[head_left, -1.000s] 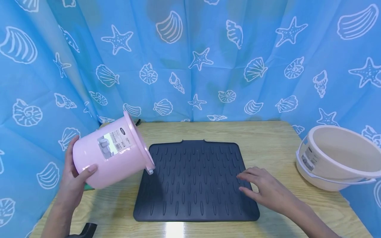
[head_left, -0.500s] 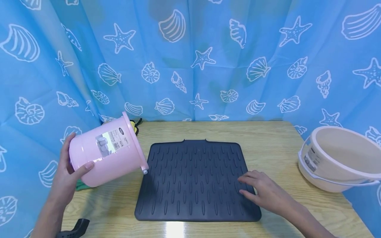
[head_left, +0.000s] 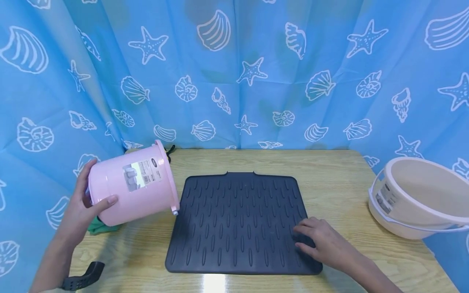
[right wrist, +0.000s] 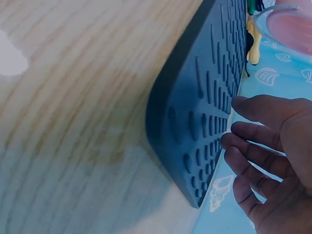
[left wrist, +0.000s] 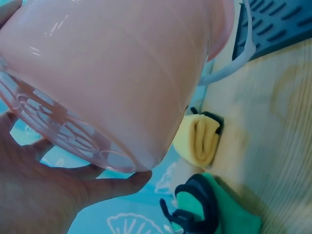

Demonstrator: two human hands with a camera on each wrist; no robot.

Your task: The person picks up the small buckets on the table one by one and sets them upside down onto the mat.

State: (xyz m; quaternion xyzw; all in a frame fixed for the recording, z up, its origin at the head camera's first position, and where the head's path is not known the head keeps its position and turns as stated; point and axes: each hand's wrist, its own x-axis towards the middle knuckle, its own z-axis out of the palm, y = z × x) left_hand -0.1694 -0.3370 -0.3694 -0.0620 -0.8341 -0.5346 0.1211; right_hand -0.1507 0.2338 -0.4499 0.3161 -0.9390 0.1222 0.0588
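Observation:
In the head view a pink bucket [head_left: 124, 191] is held up at the left, lying nearly on its side with its mouth turned right. My left hand [head_left: 81, 211] grips it round the base end, thumb along the near side. The left wrist view shows the bucket's patterned underside [left wrist: 63, 122] beside the palm. A thin pale handle [left wrist: 234, 66] hangs near its rim. My right hand [head_left: 324, 244] holds nothing, its fingers loosely bent over the right edge of a dark ridged mat [head_left: 238, 224]. Whether its fingertips touch the mat cannot be told.
A cream bucket [head_left: 403, 203] with its handle down stands at the table's right side. Folded yellow cloth [left wrist: 197, 139] and green cloth [left wrist: 234, 209], both with black parts, lie on the left behind the pink bucket. A blue shell-patterned curtain [head_left: 234, 81] encloses the wooden table [head_left: 326, 171].
My left hand has drawn the pink bucket slightly left, and it now lies more level. More of the green cloth shows beneath it. The right hand has moved slightly lower.

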